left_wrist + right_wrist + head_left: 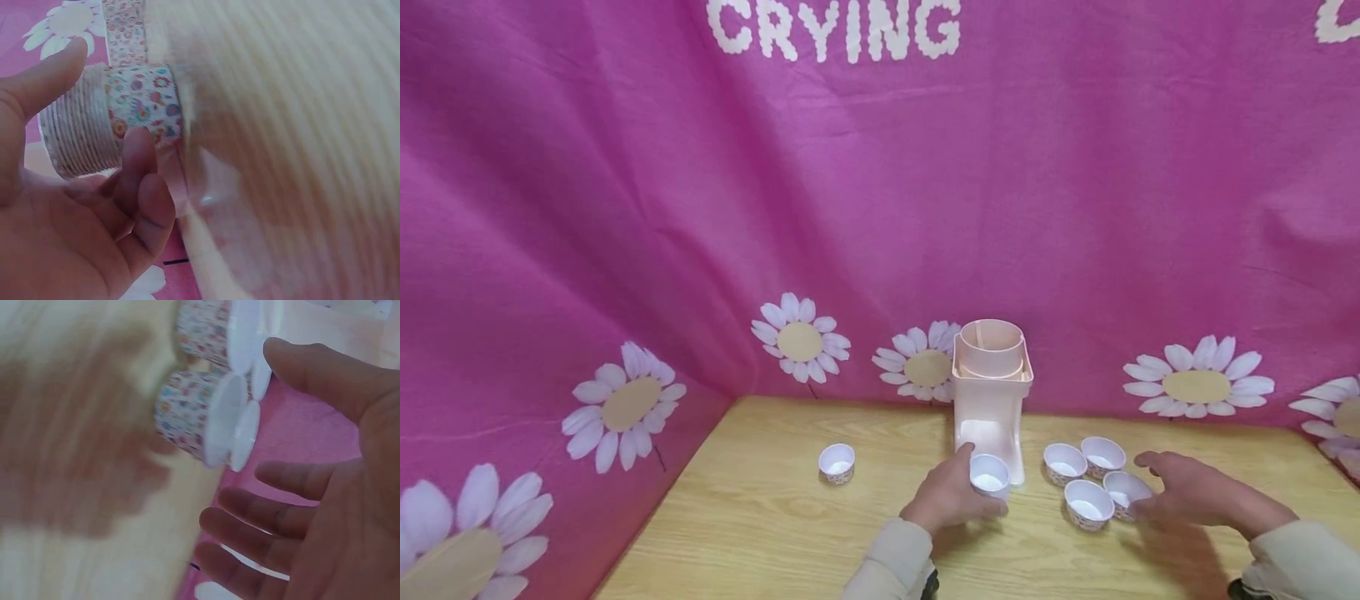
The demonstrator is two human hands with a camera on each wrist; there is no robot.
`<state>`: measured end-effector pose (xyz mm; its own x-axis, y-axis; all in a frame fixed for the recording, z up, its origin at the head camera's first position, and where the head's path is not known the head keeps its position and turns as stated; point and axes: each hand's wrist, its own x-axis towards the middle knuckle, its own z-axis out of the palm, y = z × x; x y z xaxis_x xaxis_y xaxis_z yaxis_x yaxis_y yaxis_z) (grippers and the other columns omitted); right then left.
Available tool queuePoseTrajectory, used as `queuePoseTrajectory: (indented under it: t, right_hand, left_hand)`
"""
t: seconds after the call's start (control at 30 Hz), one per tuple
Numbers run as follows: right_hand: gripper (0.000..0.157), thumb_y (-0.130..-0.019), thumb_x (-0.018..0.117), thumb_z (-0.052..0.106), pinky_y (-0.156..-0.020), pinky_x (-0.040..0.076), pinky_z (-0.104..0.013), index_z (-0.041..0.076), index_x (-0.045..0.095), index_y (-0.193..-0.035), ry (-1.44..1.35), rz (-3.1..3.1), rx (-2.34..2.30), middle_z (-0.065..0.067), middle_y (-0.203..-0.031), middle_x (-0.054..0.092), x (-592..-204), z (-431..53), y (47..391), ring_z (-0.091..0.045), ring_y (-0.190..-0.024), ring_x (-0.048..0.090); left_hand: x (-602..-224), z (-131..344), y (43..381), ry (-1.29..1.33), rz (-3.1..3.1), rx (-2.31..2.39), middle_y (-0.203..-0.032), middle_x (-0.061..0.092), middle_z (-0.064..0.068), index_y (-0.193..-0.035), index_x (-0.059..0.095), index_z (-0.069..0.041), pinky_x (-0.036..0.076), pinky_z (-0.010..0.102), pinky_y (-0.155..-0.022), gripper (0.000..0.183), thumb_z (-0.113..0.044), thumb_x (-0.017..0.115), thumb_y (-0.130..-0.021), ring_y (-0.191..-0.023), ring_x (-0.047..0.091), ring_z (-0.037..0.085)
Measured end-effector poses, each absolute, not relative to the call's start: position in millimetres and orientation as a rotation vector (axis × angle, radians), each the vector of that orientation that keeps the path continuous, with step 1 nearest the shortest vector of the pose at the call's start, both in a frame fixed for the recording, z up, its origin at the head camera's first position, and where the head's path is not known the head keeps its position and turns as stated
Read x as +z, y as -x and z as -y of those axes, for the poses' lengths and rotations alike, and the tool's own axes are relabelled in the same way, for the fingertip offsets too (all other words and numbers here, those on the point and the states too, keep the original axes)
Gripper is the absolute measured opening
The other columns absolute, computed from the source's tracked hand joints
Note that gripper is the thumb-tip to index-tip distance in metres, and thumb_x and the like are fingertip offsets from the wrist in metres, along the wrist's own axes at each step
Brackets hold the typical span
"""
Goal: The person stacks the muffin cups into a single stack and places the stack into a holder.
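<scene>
Pale left sleeve (893,557) is closest in the head view, and that left hand (949,493) is curled round a cup stack (990,473) just in front of the pink dispenser (987,398) on the tabletop (737,508). One bump could knock the dispenser over, imo. Left wrist view: grip looks pretty loose, so the nested cups might slip apart. Right wrist: right hand (340,515) is spread wide, gripping nothing; a careless swipe could scatter the loose cups (187,412) beside it.
</scene>
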<state>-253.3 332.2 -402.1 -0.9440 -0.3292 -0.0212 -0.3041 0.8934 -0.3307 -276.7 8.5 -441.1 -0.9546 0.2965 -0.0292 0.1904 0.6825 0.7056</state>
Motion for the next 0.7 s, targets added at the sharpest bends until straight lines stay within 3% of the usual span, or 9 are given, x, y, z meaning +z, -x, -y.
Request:
queuePoseTrajectory:
  t: [0.23,0.4,0.53,0.6,0.7]
  right_hand:
    - [0.076,-0.077,0.08,0.03,-0.087,0.052,-0.058,-0.021,0.049,-0.124,0.425,-2.994,-0.45,-0.034,-0.108,0.064,-411.9,-327.6,251.7,-0.047,-0.1,0.064]
    - [0.076,-0.076,0.08,0.033,-0.086,0.052,-0.057,-0.02,0.051,-0.123,0.415,-3.012,-0.443,-0.031,-0.106,0.066,-416.1,-325.6,256.0,-0.045,-0.099,0.064]
    - [0.059,-0.075,0.081,0.031,-0.074,0.051,-0.044,-0.011,0.061,-0.112,0.42,-3.033,-0.477,-0.016,-0.094,0.068,-419.1,-324.6,258.7,-0.027,-0.085,0.062]
    - [0.048,-0.074,0.082,0.03,-0.068,0.045,-0.034,-0.003,0.064,-0.104,0.42,-3.05,-0.502,-0.005,-0.086,0.065,-422.1,-324.5,257.9,-0.017,-0.078,0.055]
    - [0.037,-0.073,0.082,0.028,-0.063,0.039,-0.029,0.004,0.065,-0.096,0.421,-3.075,-0.536,0.002,-0.079,0.06,-427.6,-328.1,254.3,-0.011,-0.072,0.047]
  left_hand:
    - [-440.7,-10.4,276.8,-0.454,-2.806,1.123,-0.09,0.065,-0.004,-0.112,0.063,-0.017,0.043,0.027,-0.068,0.055,-0.025,0.089,-0.065,-0.076,0.054,0.011]
    - [-442.8,-8.4,277.3,-0.399,-2.791,1.154,-0.089,0.065,-0.003,-0.113,0.064,-0.017,0.045,0.028,-0.07,0.057,-0.025,0.091,-0.063,-0.077,0.055,0.012]
    - [-444.2,-8.5,279.5,-0.357,-2.756,1.2,-0.091,0.065,-0.004,-0.113,0.063,-0.019,0.047,0.029,-0.073,0.058,-0.024,0.092,-0.063,-0.08,0.055,0.012]
    - [-445.4,-9.0,280.3,-0.352,-2.752,1.212,-0.09,0.065,-0.005,-0.112,0.063,-0.02,0.046,0.028,-0.073,0.057,-0.024,0.092,-0.063,-0.08,0.055,0.011]
    - [-446.5,-12.6,280.1,-0.364,-2.745,1.229,-0.089,0.065,-0.005,-0.109,0.065,-0.02,0.046,0.027,-0.072,0.055,-0.022,0.092,-0.062,-0.078,0.055,0.01]
